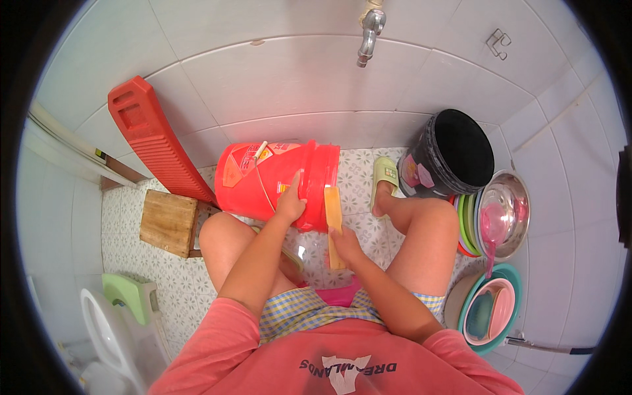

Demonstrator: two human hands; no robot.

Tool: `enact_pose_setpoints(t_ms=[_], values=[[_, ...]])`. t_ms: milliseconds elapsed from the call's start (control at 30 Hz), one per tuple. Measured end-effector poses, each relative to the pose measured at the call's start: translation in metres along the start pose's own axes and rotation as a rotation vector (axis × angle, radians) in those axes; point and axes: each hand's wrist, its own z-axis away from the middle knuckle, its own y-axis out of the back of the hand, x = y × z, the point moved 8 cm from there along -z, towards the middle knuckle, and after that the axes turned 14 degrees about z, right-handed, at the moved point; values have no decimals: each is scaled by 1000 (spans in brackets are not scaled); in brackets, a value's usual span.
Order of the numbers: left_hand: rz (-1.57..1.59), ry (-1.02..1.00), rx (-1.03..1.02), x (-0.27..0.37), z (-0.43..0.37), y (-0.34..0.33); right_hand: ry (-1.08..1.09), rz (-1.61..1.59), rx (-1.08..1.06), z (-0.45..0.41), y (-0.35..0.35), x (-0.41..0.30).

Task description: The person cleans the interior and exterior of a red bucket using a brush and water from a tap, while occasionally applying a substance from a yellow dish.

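A red plastic bucket lies on its side on the tiled floor, its mouth to the right. It has printed labels and a wire handle with a white grip. My left hand holds the bucket's near side, close to the ridged rim, one finger stretched along the wall. In my right hand is a long yellow scrubbing brush, whose far end is at the bucket's mouth. Its bristles are hidden from view.
A red ridged washboard leans on the wall behind a wooden stool. On the right stand a black bucket, a metal basin with a pink ladle, and nested tubs. A tap juts from the wall.
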Motion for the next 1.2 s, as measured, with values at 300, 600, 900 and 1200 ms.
enact_pose_setpoints(t_ms=[300,600,900,1200], values=[[6,13,-14,0,3,0,-64,-65,-41,-43,16,-51],[-16,-17,18,5,8,5,-71,-34,-34,-29,14,-40],[-18,-8,18,-1,2,2,-122,-64,-43,18,-4,9],[-41,-36,39,4,3,5,-146,-55,-64,7,1,-6]])
